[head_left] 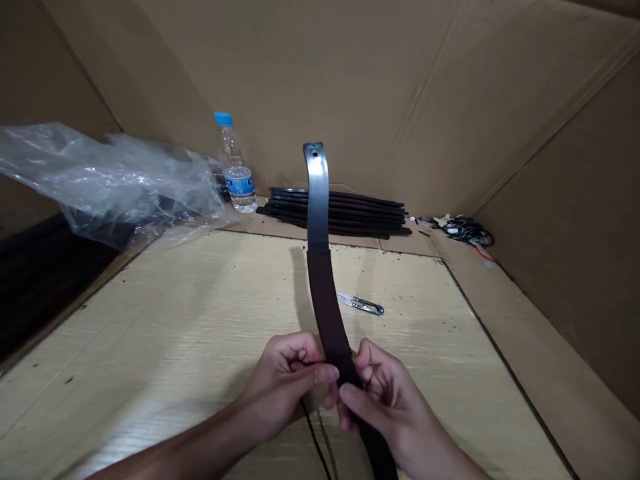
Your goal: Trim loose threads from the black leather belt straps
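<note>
A long curved strip point(325, 293) stands tilted upright in front of me. Its far end is bare, shiny dark metal with a small hole, and below that it is tightly wrapped in dark brown cord. My left hand point(295, 373) pinches a thin dark cord point(315, 433) at the strip's left edge, thumb against the strip; the cord trails down toward me. Gripping the strip from the right is my right hand point(383, 393), thumb on its front face and fingers behind. Thread snips point(361, 304) lie on the table just beyond my hands.
Several dark strips point(345, 212) lie stacked at the back. A water bottle point(236, 167) with a blue cap stands left of them, beside a crumpled clear plastic bag point(120, 180). Tangled black cords point(463, 230) sit at the back right. Cardboard walls point(565, 200) enclose the table point(200, 293).
</note>
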A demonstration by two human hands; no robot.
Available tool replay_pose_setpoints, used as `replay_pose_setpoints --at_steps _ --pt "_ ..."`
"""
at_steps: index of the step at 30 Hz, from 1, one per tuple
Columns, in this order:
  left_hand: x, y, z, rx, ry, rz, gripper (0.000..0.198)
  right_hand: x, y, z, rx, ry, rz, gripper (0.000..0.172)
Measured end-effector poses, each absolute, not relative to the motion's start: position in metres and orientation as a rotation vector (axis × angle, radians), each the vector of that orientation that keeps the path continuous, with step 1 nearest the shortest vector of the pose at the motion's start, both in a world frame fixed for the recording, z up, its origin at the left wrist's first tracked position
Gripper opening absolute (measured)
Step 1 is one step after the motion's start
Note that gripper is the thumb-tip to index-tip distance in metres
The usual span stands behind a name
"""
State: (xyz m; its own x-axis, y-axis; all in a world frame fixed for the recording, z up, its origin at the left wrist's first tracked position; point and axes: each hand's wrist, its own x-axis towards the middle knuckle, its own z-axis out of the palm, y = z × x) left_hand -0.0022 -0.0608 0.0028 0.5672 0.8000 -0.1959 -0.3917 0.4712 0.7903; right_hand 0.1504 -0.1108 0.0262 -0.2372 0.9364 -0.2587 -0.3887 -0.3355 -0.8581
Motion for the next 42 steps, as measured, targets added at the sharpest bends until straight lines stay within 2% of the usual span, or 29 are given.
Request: replay_pose_setpoints --at_steps 4,8,12,17,20,28,37,42 --pt "0.000 -0.058 0.006 0.746 0.622 0.828 0.030 0.152 -0.110 0.026 -0.966 -0.695 1.743 0.027" --pt "0.002 -0.055 0.009 0.752 0.633 0.804 0.026 0.154 -0.109 0.023 -1.023 -0.715 1.688 0.026" --pt "0.001 -0.053 0.008 0.788 0.666 0.808 0.024 0.153 -0.107 0.023 -1.021 -0.769 1.692 0.037" --pt "-0.001 -0.056 0.010 0.830 0.736 0.800 0.020 0.152 -0.104 0.024 -1.000 -0.874 1.711 0.025" --pt "-0.001 -0.058 0.010 0.832 0.723 0.775 0.019 0.150 -0.106 0.024 -0.966 -0.778 1.732 0.031" --pt "0.001 -0.061 0.009 0.902 0.771 0.768 0.036 0.147 -0.111 0.024 -1.121 -0.624 1.699 0.037" --pt "0.002 -0.072 0.009 0.938 0.779 0.806 0.037 0.145 -0.111 0.023 -1.261 -0.696 1.599 0.048" --pt "0.006 -0.070 0.008 0.837 0.709 0.834 0.036 0.145 -0.111 0.029 -1.214 -0.619 1.606 0.043"
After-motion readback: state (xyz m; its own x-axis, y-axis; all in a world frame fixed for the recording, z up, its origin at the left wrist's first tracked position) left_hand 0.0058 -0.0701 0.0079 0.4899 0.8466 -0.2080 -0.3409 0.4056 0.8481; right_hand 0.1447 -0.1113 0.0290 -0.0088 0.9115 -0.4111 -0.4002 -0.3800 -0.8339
